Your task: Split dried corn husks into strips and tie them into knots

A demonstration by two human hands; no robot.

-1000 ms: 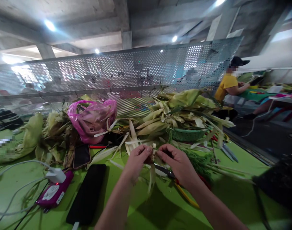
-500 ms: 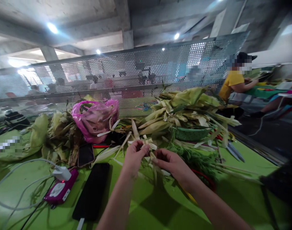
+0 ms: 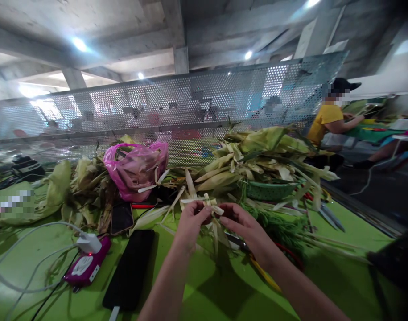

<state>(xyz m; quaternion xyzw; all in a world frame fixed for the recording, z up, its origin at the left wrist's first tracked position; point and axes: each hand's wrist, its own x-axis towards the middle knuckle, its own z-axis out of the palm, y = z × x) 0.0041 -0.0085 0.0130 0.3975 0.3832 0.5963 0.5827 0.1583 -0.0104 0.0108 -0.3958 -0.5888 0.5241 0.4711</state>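
Both of my hands are raised over the green table (image 3: 177, 285), around a small piece of folded, knotted corn husk (image 3: 210, 203). My left hand (image 3: 191, 223) pinches its left side between thumb and fingers. At its right side, my right hand (image 3: 240, 224) has thumb and index finger closed at the husk's edge; the exact contact is partly hidden. Pale husk strips (image 3: 216, 238) hang below the fingers. Under my right hand lie scissors with a yellow and red handle (image 3: 265, 275), partly covered by the wrist.
Heaped corn husks (image 3: 220, 178) and a green basket (image 3: 272, 191) stand behind my hands, beside feathery greens (image 3: 280, 227). A pink plastic bag (image 3: 135, 174), phone (image 3: 132, 269), purple power strip (image 3: 88, 267) and cables lie left. More scissors (image 3: 331, 217) lie right. A person in yellow (image 3: 329, 118) sits beyond.
The view has tilted slightly, so everything sits a little lower and further right. My right fingers have shifted slightly at the husk, and more of the scissors shows beneath.
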